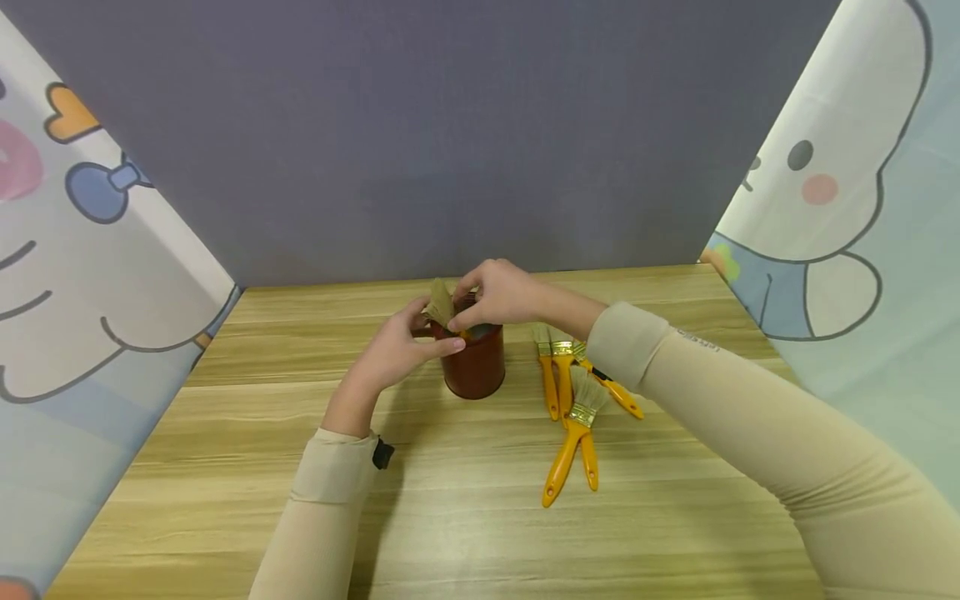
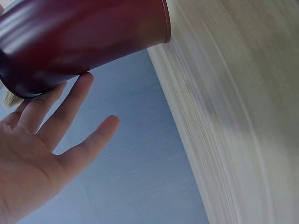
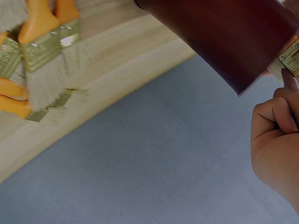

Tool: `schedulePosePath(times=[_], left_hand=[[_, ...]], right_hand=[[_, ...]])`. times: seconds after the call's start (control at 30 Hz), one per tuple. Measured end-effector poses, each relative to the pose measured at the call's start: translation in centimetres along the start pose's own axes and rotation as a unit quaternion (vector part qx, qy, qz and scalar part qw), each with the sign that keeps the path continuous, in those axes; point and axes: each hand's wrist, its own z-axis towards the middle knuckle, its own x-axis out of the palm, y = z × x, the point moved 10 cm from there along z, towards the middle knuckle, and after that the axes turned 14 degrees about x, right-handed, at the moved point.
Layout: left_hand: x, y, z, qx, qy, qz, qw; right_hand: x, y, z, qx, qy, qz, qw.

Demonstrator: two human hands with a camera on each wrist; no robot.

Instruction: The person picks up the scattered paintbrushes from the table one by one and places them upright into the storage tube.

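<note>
Some yellow brushes lie loose on the bench, near my right arm. A bit farther stands a red cup. My left hand touches its side, and my fingers are straight and spread apart. My right hand is over the cup, its fingers curled tight on a brush that stands in it.

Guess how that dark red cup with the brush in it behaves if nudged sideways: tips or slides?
Probably slides first: the dark red cup looks squat and stands flat on the smooth wooden table. Its glossy wall may be slippery to grip. The paintbrush sticking out above the rim could raise its balance and make a high push tip it, though the left hand steadies it.
</note>
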Motion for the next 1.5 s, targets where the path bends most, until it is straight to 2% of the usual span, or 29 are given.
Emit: schedulePosePath(times=[0.13,0.27,0.4,0.6,0.77,1.0,1.13,1.27,1.4,1.5], left_hand=[[-0.2,0.1,-0.1,-0.005,0.001,0.006,1.0000],[-0.3,0.0,0.0,0.004,0.001,0.007,1.0000],[-0.4,0.1,-0.1,-0.002,-0.002,0.014,0.9999],[-0.4,0.1,0.0,0.001,-0.004,0.009,1.0000],[-0.4,0.1,0.2,0.010,-0.007,0.010,0.9999],[-0.7,0.4,0.3,0.006,-0.006,0.017,0.9998],[-0.8,0.6,0.3,-0.002,-0.008,0.024,0.9997],[-0.8,0.6,0.5,-0.007,-0.011,0.030,0.9995],[-0.5,0.3,0.7,0.001,-0.014,0.020,0.9997],[-0.3,0.2,0.8,0.004,-0.014,0.015,0.9998]], right_hand=[[0.9,-0.3,0.3,-0.003,0.010,-0.003,1.000],[1.2,-0.4,0.4,-0.009,0.011,0.002,1.000],[1.2,-0.3,0.3,-0.018,0.012,0.001,1.000],[0.0,-0.1,0.0,-0.026,-0.001,0.000,1.000],[-1.6,-1.3,-0.4,0.005,-0.009,0.010,1.000],[-4.2,-4.4,-0.9,0.046,-0.032,0.000,0.998],[-4.7,-7.1,-1.2,0.076,-0.040,-0.012,0.996],[-4.1,-10.1,-1.4,0.108,-0.038,-0.037,0.993],[-2.7,-12.9,-1.7,0.133,-0.036,-0.085,0.987],[-1.6,-14.8,-1.9,0.146,-0.051,-0.128,0.980]])
